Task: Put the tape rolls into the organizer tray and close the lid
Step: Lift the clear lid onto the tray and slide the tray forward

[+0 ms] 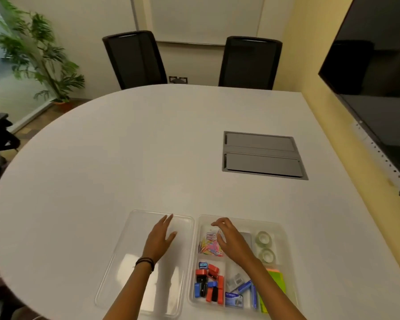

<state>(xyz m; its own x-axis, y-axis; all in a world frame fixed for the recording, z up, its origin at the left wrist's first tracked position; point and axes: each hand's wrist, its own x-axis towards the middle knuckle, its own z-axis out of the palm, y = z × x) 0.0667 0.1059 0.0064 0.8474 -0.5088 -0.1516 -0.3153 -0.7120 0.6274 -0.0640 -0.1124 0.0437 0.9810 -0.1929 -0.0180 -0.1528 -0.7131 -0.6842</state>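
A clear organizer tray (284,229) sits near the table's front edge. Two clear tape rolls (263,239) (267,255) lie in its far right compartment. The clear lid (116,269) lies flat on the table just left of the tray. My left hand (161,239) hovers over or rests on the lid's far half with straight fingers. My right hand (231,241) is above the tray's far left compartment, fingers loosely curled and holding nothing.
Other compartments hold coloured paper clips (209,247), red, blue and black sharpeners (209,285), staple boxes (238,294) and sticky notes (276,279). A grey cable hatch (262,155) is set in the white table (125,158). Two black chairs (136,58) stand behind.
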